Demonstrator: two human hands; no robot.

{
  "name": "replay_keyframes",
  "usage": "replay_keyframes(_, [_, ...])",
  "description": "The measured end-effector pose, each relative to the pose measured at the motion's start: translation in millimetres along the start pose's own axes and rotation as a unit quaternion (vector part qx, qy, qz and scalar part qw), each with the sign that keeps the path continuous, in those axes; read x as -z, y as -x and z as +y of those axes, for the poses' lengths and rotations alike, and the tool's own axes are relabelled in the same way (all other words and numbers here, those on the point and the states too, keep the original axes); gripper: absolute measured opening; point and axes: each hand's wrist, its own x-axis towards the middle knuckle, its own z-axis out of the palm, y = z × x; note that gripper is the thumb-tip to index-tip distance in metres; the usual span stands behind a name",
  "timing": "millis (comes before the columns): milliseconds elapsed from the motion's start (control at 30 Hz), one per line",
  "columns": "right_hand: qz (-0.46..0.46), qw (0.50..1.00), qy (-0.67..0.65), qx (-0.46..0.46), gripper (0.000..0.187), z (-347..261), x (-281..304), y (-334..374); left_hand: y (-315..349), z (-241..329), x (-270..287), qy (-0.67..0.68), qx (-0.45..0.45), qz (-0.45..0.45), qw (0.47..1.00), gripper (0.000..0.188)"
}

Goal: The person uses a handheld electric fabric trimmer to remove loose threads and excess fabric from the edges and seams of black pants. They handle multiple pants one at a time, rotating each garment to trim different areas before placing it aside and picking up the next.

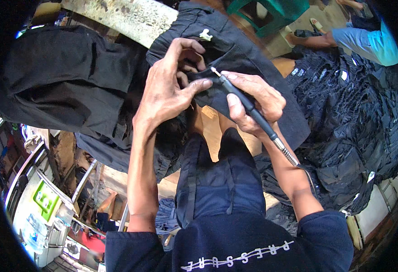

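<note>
A black garment [258, 59] with a gathered edge is draped in front of me over a pale board. My left hand [167, 86] has its fingers curled and its thumb bent toward them, gripping a fold of this cloth. My right hand [258, 99] holds a black corded pen-shaped tool [248, 105] like a pencil. Its thin light tip points up and left, at the cloth beside my left fingers; whether it touches cannot be told. A coiled spring sleeve and thin wire trail from its back end along my right forearm. A small white piece [206, 35] lies on the garment above my left hand.
More black cloth [63, 77] lies to the left, partly over the worn pale board [122, 18]. A large heap of black garments [344, 122] fills the right side. A green plastic stool [271, 13] and another person's leg [312, 41] are at the far right.
</note>
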Motion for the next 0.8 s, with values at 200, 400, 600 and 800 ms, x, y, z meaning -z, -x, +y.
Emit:
replay_keyframes(200, [-0.017, 0.999, 0.016, 0.046, 0.028, 7, -4, 4, 2, -8, 2, 0.051, -0.007, -0.006, 0.999, 0.061])
replay_keyframes(400, [-0.008, 0.998, 0.014, 0.068, 0.028, 11, -9, 2, 2, -15, -1, 0.099, 0.011, 0.001, 0.995, 0.064])
replay_keyframes(600, [-0.017, 0.998, 0.016, 0.059, 0.032, 10, -7, 3, 3, -16, -1, 0.094, 0.025, -0.017, 0.995, 0.073])
replay_keyframes(800, [-0.007, 0.997, 0.015, 0.07, 0.032, 15, -9, 5, 5, -17, -4, 0.11, 0.018, -0.007, 0.994, 0.074])
